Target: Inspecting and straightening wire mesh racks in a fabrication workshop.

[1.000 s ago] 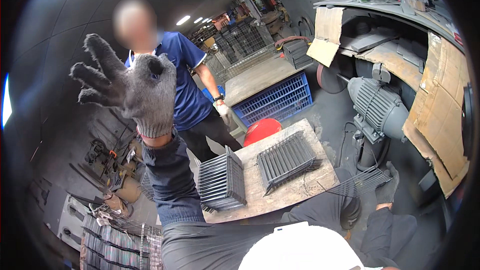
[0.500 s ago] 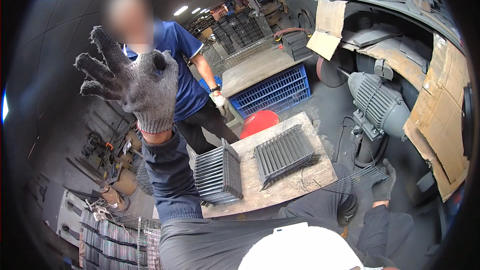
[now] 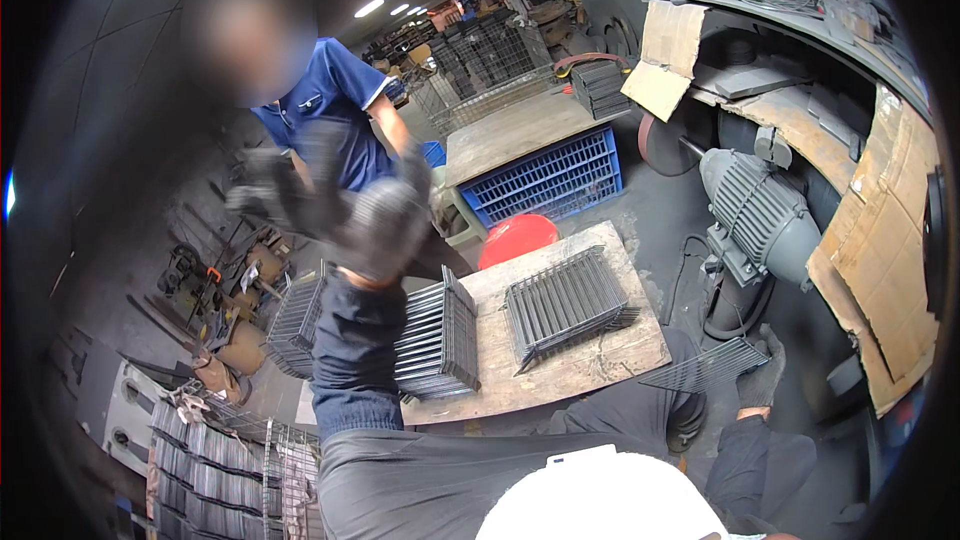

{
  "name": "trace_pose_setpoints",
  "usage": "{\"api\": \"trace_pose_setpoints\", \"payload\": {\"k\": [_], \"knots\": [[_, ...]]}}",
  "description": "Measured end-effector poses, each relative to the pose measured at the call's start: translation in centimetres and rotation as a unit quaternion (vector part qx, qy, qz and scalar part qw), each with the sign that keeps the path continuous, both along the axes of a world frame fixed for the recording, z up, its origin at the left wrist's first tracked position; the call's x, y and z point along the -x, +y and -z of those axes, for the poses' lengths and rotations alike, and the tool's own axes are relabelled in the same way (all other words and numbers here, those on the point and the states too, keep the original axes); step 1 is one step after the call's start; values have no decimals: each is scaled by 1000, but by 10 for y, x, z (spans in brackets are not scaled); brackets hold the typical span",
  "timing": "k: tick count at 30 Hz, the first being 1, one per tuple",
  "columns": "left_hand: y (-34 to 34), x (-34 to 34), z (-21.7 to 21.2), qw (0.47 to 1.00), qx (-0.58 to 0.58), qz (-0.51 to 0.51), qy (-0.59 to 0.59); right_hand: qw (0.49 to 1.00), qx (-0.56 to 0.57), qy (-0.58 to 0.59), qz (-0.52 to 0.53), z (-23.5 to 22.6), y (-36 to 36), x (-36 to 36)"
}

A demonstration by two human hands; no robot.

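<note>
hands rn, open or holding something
Left hand: open, fingers spread, blurred, nothing visible in it.
Right hand: closed on the edge of a dark wire rack.

1. Head view: left fisheye of a head-worn pair, facing forward and down.
2. Very near: white rounded thing (image 3: pixel 600 500), bottom edge; raised left hand (image 3: pixel 375 225) near, left.
3. Mid-range: wooden board (image 3: pixel 492 295), seen from above; motor (image 3: pixel 760 202) right.
4. Far: wire cage (image 3: pixel 485 70).
5. Wide coverage, dark curved rim, bent straight edges.
</note>
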State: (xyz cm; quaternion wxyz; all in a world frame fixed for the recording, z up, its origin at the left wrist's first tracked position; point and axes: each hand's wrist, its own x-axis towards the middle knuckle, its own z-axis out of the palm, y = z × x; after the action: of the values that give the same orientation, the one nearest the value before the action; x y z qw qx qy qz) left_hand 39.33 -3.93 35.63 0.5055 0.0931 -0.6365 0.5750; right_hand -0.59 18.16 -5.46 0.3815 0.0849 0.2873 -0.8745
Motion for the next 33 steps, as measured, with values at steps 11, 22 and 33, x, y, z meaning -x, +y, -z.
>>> {"api": "trace_pose_setpoints", "payload": {"k": [11,22,33], "knots": [[14,5,207,753,-551,156,-326,997,30,51,-42,41,-1,17],[46,-20,339,556,-766,-61,-315,995,47,48,-77,61,-3,16],[42,5,455,567,-793,-43,-219,992,32,77,-99,102,-7,25]]}}
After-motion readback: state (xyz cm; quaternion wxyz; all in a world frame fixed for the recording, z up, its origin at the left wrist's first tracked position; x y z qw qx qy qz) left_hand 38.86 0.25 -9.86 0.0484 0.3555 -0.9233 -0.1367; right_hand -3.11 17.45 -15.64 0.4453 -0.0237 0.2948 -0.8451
